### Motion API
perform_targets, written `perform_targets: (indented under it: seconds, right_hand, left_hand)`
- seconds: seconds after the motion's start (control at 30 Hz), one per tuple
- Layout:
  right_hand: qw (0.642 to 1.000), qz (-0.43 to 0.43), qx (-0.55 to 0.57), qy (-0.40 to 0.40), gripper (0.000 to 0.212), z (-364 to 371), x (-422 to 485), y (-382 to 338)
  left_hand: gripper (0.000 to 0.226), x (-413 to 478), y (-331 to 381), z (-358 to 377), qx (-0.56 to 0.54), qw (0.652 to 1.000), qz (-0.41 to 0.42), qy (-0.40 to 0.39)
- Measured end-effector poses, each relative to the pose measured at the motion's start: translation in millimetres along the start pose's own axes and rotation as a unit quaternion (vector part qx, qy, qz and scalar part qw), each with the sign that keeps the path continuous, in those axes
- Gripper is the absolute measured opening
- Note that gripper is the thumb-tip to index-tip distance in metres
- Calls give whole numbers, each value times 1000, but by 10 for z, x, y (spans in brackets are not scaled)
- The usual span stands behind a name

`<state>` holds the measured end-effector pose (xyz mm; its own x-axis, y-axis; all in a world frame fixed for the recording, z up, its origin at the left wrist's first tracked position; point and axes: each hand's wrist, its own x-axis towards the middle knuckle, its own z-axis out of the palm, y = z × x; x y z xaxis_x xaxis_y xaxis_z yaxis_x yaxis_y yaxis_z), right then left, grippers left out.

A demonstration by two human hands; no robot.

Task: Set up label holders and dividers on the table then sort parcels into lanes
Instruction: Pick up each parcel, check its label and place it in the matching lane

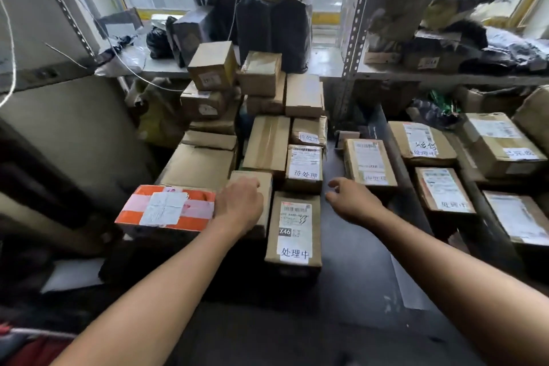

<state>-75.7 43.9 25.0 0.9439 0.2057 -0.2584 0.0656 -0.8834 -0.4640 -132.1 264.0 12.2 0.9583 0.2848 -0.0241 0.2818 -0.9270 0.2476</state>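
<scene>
1. At centre frame the left hand (239, 202) rests on a plain carton (252, 174). Its fingers are bent out of sight, so I cannot tell if it grips.
2. The right hand (353, 197) hovers loosely curled and holds nothing, just beside a labelled parcel (368, 162).
3. The tabletop (356, 276) is dark, with perforated metal shelving (356, 24) at the top.
4. The boxes are taped brown cardboard. An orange-and-white box (166, 208) touches the left hand, and glossy black bags (273, 27) stand at top centre.
</scene>
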Motion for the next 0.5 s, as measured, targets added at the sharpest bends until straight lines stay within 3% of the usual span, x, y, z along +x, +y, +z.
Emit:
perform_targets:
  seconds: [0.1,0.23,0.37,0.5]
  right_hand:
    - [999,39,30,-13,46,236,-176,-39]
    - [994,76,72,-26,45,422,-324,-40]
    - [990,88,101,-53,48,521,-400,8]
    - [965,115,203,-123,39,590,-477,15]
  left_hand:
    - [32,-264,-15,132,-36,998,58,11]
    - [26,-659,-46,326,-68,991,105,-42]
    - [27,-936,-86,531,-155,985,28,-72]
    - [30,-1040,-23,589,-330,934,-122,-64]
